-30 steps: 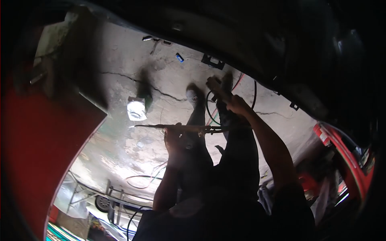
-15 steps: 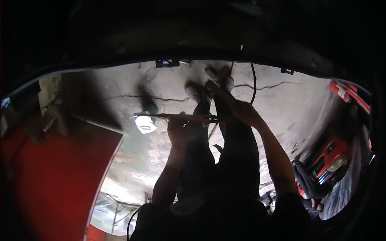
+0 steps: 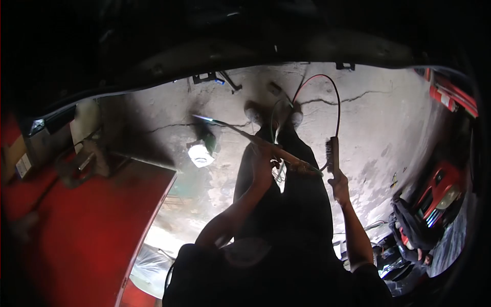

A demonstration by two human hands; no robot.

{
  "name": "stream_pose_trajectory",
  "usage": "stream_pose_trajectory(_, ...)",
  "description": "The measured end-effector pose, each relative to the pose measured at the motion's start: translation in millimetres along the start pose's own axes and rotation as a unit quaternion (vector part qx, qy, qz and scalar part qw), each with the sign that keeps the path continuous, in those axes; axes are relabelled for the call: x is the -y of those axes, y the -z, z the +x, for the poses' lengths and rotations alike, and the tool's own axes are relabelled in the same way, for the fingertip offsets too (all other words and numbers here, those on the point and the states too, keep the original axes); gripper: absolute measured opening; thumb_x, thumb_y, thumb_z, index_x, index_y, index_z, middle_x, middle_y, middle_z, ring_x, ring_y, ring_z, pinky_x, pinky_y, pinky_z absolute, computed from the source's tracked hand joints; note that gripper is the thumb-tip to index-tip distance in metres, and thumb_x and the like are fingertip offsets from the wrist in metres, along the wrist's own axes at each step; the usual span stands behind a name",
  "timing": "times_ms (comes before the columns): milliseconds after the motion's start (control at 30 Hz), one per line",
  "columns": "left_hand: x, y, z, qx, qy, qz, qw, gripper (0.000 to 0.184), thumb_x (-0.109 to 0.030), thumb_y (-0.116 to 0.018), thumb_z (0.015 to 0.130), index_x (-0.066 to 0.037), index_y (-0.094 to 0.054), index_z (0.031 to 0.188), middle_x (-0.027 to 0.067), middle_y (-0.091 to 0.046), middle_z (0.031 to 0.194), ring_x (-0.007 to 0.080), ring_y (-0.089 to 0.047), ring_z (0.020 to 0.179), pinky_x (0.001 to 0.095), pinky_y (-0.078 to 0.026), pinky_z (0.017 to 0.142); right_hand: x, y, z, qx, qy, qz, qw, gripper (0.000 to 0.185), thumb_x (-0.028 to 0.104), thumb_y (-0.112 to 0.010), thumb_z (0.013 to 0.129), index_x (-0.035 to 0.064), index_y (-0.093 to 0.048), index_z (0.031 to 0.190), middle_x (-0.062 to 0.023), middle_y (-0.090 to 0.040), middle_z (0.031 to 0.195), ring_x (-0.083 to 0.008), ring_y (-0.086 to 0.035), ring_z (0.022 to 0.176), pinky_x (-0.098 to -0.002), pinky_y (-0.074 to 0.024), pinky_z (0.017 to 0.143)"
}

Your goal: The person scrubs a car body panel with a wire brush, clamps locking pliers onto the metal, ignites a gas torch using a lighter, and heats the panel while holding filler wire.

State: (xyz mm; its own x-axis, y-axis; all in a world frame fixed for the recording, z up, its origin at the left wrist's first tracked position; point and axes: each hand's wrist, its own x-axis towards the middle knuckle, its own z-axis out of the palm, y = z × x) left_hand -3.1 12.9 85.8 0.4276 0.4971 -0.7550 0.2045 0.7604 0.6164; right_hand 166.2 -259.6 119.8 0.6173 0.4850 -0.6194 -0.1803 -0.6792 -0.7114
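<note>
Your gas torch (image 3: 284, 153) shows smooth, dull metal along its slender neck, your brush (image 3: 335, 156) rough bristles on a matt, wood-like handle. Your trousers (image 3: 307, 204) are matt dark cloth, the floor (image 3: 373, 115) rough, cracked concrete, the red panel (image 3: 97, 220) smooth and softly glossy, the sheeting (image 3: 153, 266) wrinkled, shiny plastic.

The left hand (image 3: 263, 155) holds a lit torch (image 3: 287, 156), the right hand (image 3: 339, 188) a bristled brush (image 3: 335, 153), above a cracked floor (image 3: 376, 120).

Slim torch (image 3: 286, 155) slanting, tip alight; brush (image 3: 334, 154) near torch's rear, bristles facing it.
</note>
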Motion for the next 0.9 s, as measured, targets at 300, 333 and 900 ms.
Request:
stream_pose_trajectory(300, -14.8, -58.5, -62.2, 0.134, 0.03, 0.032, 0.99, 0.028, -0.023, -0.058, 0.106, -0.002, -0.055, 0.125, 0.0076, -0.067, 0.107, 0.0083, -0.063, 0.08, 0.0257, -0.052, 0.066, -79.7, -50.8, -80.3, -0.072, -0.338, 0.325, 0.88, 0.059, 0.023, -0.058, 0.095, 0.013, -0.035, 0.149, -0.014, -0.061, 0.115, -0.0319, -0.07, 0.095, -0.0412, -0.0605, 0.066)
stream_pose_trajectory(333, -20.5, -59.4, -64.2, 0.16, 0.034, 0.052, 0.985, 0.028, -0.022, -0.058, 0.106, -0.002, -0.055, 0.125, 0.007, -0.067, 0.105, 0.0075, -0.062, 0.079, 0.0249, -0.052, 0.067, -65.2, -63.2, -79.3, -0.098, -0.332, 0.339, 0.875, 0.064, 0.021, -0.056, 0.095, 0.0144, -0.029, 0.153, -0.0152, -0.062, 0.115, -0.033, -0.07, 0.096, -0.0439, -0.0607, 0.07)
stream_pose_trajectory(900, -83.2, -62.0, -64.7, 0.412, -0.013, 0.061, 0.909, 0.029, -0.028, -0.053, 0.108, -0.003, -0.052, 0.124, 0.0042, -0.06, 0.103, 0.0077, -0.059, 0.083, 0.0237, -0.048, 0.066, -3.5, -111.5, -74.6, -0.35, -0.061, 0.605, 0.713, 0.072, 0.01, -0.051, 0.089, 0.0102, -0.029, 0.158, -0.0168, -0.051, 0.146, -0.0305, -0.052, 0.135, -0.0498, -0.0432, 0.111)
